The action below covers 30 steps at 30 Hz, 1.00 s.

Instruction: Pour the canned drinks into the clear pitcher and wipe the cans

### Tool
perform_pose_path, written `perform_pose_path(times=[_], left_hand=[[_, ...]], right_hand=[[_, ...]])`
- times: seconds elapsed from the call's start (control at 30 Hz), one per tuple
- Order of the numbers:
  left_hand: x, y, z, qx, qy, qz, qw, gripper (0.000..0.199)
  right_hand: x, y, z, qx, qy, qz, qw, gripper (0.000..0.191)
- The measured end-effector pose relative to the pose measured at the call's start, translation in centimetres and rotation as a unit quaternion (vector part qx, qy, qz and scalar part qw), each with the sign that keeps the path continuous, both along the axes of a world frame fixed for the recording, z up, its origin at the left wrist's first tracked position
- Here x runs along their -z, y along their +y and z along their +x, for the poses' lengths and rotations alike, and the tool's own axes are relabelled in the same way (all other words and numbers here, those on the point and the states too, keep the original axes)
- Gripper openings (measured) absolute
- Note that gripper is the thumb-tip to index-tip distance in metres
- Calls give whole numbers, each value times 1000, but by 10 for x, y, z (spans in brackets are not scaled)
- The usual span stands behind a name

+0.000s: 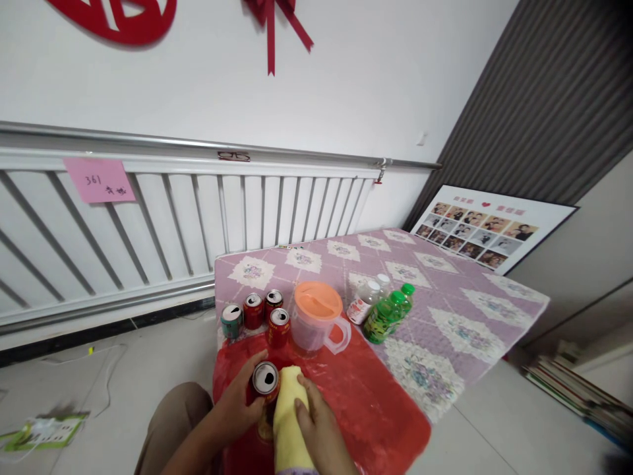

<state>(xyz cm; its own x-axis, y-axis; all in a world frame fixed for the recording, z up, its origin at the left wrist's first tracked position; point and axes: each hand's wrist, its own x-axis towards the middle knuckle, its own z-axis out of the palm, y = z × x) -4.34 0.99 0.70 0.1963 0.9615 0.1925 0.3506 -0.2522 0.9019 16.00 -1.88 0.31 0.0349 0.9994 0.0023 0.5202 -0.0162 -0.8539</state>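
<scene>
My left hand (240,402) is wrapped around an opened red drink can (266,379), thumb at the front and fingers behind. A folded yellow cloth (291,422) is gripped in my right hand (319,419), right beside the can; whether cloth and can touch I cannot tell. Both are over a red plastic sheet (370,402) on the table. Just behind stand another red can (278,328), two more red cans (253,310) and a green can (231,321), all upright with opened tops. A clear pitcher (309,333) with an orange lid stands to their right.
Green bottles (383,316) and white-capped bottles (363,301) stand right of the pitcher on the purple floral tablecloth (420,264). A white radiator (173,224) lines the wall behind. A power strip (47,432) with cables lies on the floor at left.
</scene>
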Motion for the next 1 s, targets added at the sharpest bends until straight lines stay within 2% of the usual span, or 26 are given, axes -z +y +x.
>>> perform_pose_path(times=[0.2, 0.27, 0.43, 0.63, 0.73, 0.8, 0.93, 1.0], left_hand=[[3, -6, 12, -133, 25, 56, 989, 70], [4, -7, 15, -151, 45, 66, 985, 65], [0, -6, 16, -123, 43, 71, 989, 58], [-7, -2, 6, -27, 13, 20, 999, 67], [-4, -2, 4, -11, -3, -5, 1000, 68], [1, -3, 5, -42, -10, 2, 999, 68], [9, -5, 13, -142, 7, 48, 989, 66], [9, -5, 15, -166, 28, 62, 984, 61]], right_hand=[[-17, 4, 1, 29, 6, 50, 998, 51], [-21, 4, -2, 17, -10, 56, 998, 50], [-15, 2, -6, -4, -31, 49, 998, 47], [-6, -2, 0, -21, -20, 16, 999, 47], [-9, -1, 4, -19, -17, 16, 1000, 48], [-14, 1, 5, -5, -12, 27, 1000, 47], [-23, 5, 1, 26, -11, 46, 999, 47], [-25, 6, -3, 28, -16, 49, 998, 46]])
